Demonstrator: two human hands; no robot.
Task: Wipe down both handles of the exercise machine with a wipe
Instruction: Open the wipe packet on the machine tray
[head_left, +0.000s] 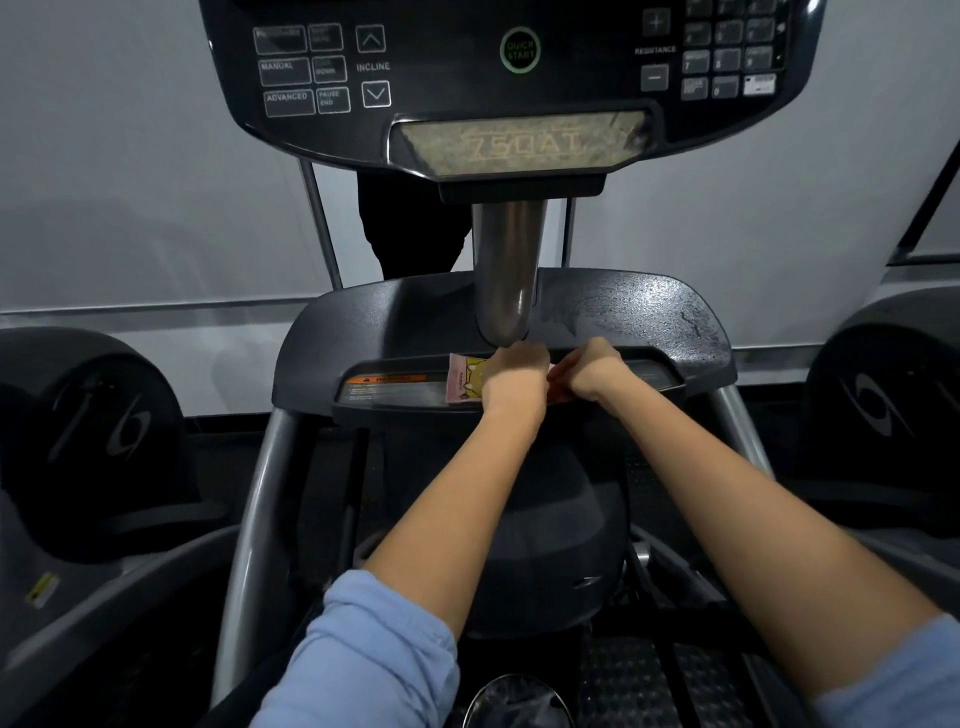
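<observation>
Two bare arms with rolled-up light blue sleeves (363, 654) reach forward to the dark grey plastic shelf (649, 312) of the exercise machine. The shelf sits under the thick silver metal post (506, 270) that holds up the black control panel (498, 67).

A small pink and yellow soft pack of wipes (464, 378) lies in the long tray along the near edge of the shelf, near the middle, just right of the orange warning sticker (384, 379). The left hand (514, 371) is curled over the right part of the pack and rests on it. The right hand (592, 369) is just beside the left hand, at the right end of the pack, and its fingers are curled down onto a bit of pink there. The fingertips of both hands are hidden, so it cannot be told just what they pinch.

Two grey metal bars (249, 519) slope down from the shelf on both sides. The machine's handles cannot be picked out for sure.
</observation>
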